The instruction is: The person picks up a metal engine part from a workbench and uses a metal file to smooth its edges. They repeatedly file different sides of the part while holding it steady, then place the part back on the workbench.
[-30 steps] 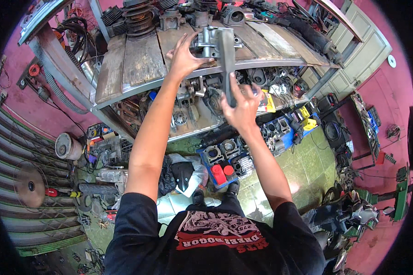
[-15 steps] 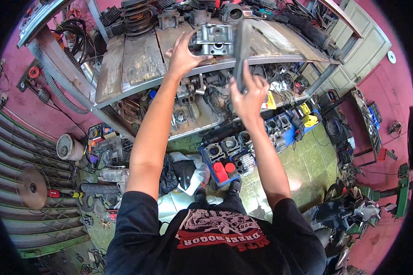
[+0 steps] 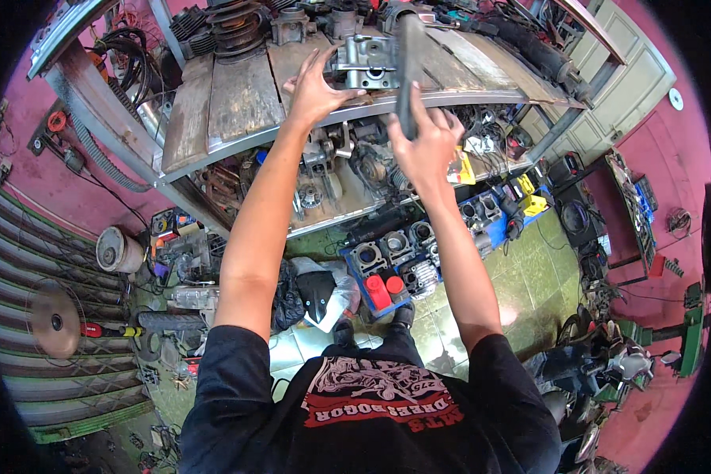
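Engine part steadied on the bench, bar raised over it.

The left hand [image 3: 316, 83] lay spread against the grey casting [image 3: 365, 63] on the wooden bench [image 3: 237, 95]. The right hand [image 3: 426, 146] was closed round a dark bar [image 3: 409, 59], which had swung up from below the bench edge to stand across the casting, so work on it looked about to begin.

Single head-worn fisheye view, looking steeply down.
It sits above and behind both hands, near them, facing forward over the workbench [image 3: 229, 103].
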### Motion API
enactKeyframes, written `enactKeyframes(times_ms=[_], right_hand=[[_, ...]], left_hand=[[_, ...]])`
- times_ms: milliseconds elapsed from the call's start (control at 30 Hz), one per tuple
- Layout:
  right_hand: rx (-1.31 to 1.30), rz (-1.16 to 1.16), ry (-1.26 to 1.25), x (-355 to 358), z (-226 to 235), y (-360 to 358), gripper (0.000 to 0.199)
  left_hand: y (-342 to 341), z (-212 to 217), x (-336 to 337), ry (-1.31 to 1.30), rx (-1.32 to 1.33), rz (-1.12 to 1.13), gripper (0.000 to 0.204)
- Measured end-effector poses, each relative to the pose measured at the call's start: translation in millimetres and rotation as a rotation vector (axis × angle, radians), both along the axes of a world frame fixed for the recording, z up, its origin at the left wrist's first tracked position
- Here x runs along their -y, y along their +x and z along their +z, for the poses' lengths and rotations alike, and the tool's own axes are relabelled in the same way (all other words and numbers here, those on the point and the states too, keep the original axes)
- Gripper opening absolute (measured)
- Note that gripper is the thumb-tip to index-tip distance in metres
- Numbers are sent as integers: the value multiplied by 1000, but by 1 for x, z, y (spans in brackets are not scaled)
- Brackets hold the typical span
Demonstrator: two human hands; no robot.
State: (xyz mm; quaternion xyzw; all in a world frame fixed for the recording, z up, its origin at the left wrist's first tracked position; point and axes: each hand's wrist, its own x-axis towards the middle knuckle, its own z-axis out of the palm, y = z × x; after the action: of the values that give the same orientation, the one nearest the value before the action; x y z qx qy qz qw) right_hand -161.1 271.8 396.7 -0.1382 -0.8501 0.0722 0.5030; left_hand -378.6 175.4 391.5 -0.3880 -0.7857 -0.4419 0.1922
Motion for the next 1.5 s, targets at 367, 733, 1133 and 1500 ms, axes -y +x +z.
enactKeyframes(times_ms=[367,733,1133,1500], right_hand=[[33,81,159,13,-43,12,69],[57,103,111,12,-37,13,69],[37,106,128,9,-43,11,69],[-3,120,115,9,-45,3,71]], left_hand=[[4,11,4,-65,10,-39,114],[10,60,-2,-322,-455,-33,109],[3,46,-8,-307,-612,17,98],[10,40,-8,-255,-534,14,101]])
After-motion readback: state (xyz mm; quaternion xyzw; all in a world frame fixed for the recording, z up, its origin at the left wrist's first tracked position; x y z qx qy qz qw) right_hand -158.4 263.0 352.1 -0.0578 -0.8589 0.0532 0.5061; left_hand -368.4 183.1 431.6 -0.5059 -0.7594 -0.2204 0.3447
